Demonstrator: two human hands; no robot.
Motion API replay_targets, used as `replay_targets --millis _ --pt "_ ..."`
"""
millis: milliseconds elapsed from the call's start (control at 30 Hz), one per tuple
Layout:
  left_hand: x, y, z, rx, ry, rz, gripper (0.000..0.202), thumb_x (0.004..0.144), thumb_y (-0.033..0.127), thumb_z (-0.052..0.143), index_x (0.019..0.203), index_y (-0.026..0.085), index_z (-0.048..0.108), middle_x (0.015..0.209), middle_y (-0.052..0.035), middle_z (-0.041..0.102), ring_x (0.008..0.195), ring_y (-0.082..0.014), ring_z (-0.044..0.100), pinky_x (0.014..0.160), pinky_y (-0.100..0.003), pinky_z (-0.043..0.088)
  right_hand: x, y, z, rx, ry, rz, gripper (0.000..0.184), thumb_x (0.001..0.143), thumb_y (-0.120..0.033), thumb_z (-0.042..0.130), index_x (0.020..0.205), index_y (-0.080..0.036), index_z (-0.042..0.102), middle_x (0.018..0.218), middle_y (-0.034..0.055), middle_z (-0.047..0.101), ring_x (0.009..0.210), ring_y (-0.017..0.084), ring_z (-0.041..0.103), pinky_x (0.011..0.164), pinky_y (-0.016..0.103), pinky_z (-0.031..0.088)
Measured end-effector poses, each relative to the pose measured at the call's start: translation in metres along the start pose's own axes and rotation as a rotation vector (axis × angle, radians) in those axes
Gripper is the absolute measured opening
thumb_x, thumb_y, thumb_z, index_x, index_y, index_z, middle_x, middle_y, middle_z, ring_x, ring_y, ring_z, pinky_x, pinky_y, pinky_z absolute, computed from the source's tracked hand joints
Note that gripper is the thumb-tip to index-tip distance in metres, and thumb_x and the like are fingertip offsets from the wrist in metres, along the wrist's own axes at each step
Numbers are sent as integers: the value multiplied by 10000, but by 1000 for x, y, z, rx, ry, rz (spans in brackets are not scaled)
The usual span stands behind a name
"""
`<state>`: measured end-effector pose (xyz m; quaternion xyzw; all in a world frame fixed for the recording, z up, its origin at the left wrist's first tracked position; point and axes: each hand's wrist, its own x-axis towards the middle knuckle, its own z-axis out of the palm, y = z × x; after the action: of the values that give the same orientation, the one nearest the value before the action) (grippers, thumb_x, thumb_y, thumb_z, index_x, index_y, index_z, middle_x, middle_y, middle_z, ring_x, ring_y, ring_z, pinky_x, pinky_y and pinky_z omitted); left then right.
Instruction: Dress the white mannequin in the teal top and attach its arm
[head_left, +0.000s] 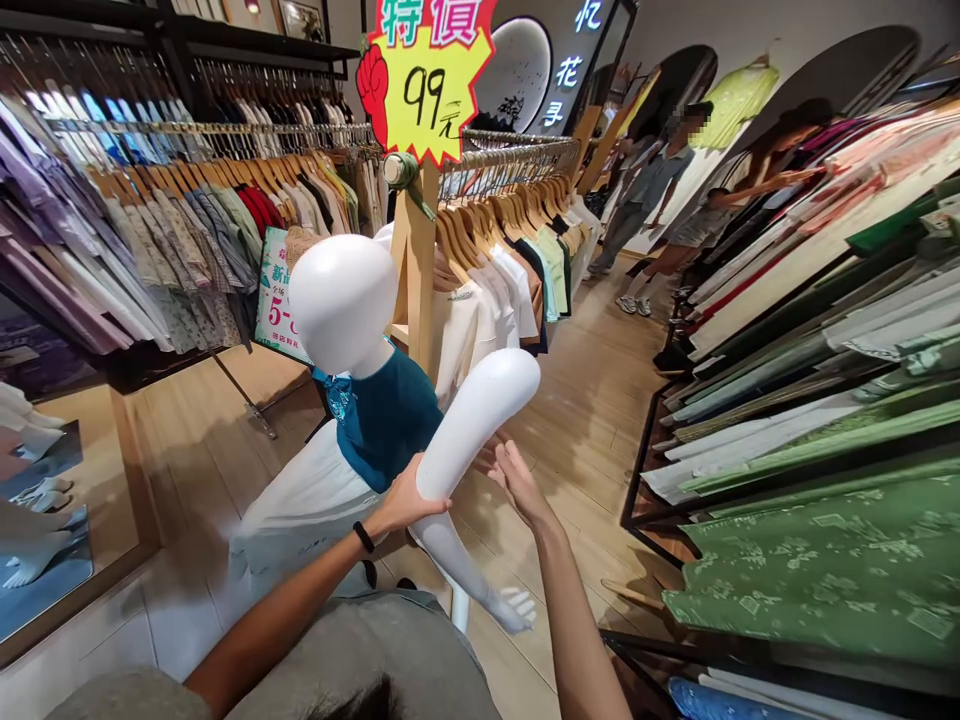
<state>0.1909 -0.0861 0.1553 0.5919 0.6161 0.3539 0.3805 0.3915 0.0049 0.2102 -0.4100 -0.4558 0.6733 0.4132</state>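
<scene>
A white mannequin arm [480,420] stands in front of me, its rounded upper end tilted up to the right. Lower down, its white hand [514,608] hangs above the floor. My left hand [411,497], with a black band on the wrist, is wrapped round the arm near its bend. On the arm's right side is my right hand [519,482], fingers stretched out; whether its fingertips touch the arm I cannot tell. Just beyond stands a mannequin [345,300] with a smooth white head, a teal top [390,420] and a white skirt [300,490]. Where arm and torso meet is hidden.
A wooden rack post [415,270] carries a yellow price sign [431,95]. Hanging garments [517,285] line the rack behind it. More clothes [787,500] fill the right side. A mirror [75,500] leans at left. People [652,185] stand farther back along the wooden floor [577,440].
</scene>
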Motion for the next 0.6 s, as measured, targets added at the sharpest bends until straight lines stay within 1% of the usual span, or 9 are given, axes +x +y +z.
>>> replay_targets --millis 67,100,167,267,333,367,433,533,600 --pt "-11 -12 7 -38 -6 -6 747 698 437 760 1316 251 384 1329 -112 605 1190 -311 597 966 -418 519 -15 12 -34 -99 -56 104 681 656 -653 796 1195 -261 660 1090 78 716 1050 248 673 1014 471 532" --pt "-17 -18 11 -65 -5 -15 723 710 441 745 1310 237 397 1303 -113 614 1166 -303 604 959 -416 520 -25 21 -49 -168 -125 159 686 650 -647 803 1190 -243 672 1111 90 708 1074 252 661 1057 484 497" --pt "-31 -29 23 -177 7 -41 727 733 481 711 1333 203 409 1286 -124 615 1145 -295 606 958 -411 517 -48 45 -75 -342 -326 317 734 651 -627 814 1252 -238 653 1230 120 665 1188 265 609 1128 490 413" --pt "-53 -43 44 -486 22 -115 888 652 592 765 1371 183 444 1280 -127 613 1147 -314 585 985 -415 493 -81 91 -95 -465 -528 528 976 555 -692 836 1382 -255 557 1263 134 589 1244 280 554 1087 456 424" --pt "-67 -48 57 -608 24 -159 963 589 643 802 1384 210 472 1257 -110 626 1129 -323 580 982 -419 489 -97 122 -98 -512 -606 597 1115 432 -660 897 1424 -334 507 1200 81 569 1215 281 555 1053 439 433" --pt "-74 -50 62 -639 30 -174 970 576 658 808 1385 230 486 1247 -100 632 1123 -326 579 982 -420 488 -103 134 -98 -520 -635 625 1126 398 -644 909 1415 -373 509 1170 57 563 1180 277 573 1045 433 433" --pt "-86 -52 69 -670 53 -193 952 567 673 813 1375 267 513 1251 -81 638 1128 -331 578 994 -425 485 -114 152 -95 -508 -693 655 1072 397 -616 907 1383 -466 512 1155 23 563 1138 280 607 1017 432 446" --pt "-100 -54 68 -678 98 -201 903 551 667 824 1331 299 555 1241 -55 650 1165 -349 569 1035 -452 465 -123 170 -83 -510 -751 603 981 439 -603 877 1342 -572 492 1241 -17 585 1231 298 594 1062 435 420" --pt "-108 -56 61 -672 133 -184 854 560 654 823 1303 317 572 1235 -39 653 1213 -355 551 1076 -462 439 -124 183 -70 -524 -752 535 995 430 -614 861 1343 -596 467 1325 -42 593 1325 310 545 1119 438 375"
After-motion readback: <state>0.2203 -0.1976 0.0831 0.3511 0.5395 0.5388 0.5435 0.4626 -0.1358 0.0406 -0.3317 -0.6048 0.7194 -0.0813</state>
